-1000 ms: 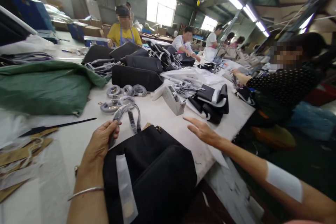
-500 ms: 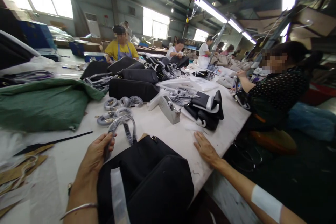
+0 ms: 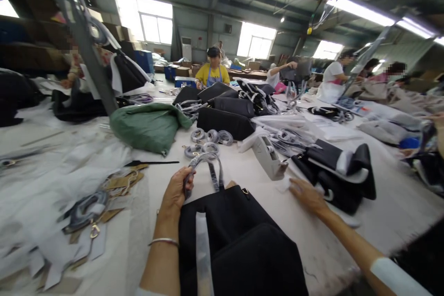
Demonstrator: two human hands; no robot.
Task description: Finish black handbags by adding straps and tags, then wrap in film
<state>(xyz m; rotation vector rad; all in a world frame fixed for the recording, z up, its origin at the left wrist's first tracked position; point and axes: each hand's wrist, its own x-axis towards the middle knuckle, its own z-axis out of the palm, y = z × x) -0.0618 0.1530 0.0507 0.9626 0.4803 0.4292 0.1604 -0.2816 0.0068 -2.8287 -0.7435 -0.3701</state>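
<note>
2 hands of mine are out in front of me. The black bag (image 3: 243, 240) lies at 6 o'clock, close to me, on the white table (image 3: 398, 194). My left hand (image 3: 178, 187) is at the bag's 11 o'clock, curled around its wrapped handle (image 3: 208, 158); I guess that stops the bag sliding. My right hand (image 3: 307, 196) is at the bag's 2 o'clock, fingers nearly straight. A pale scrap (image 3: 284, 186) is at my fingertips, but I can't tell if I pinch it. The tape holder (image 3: 268, 158) is at 1 o'clock, maybe so it's easy to reach.
</note>
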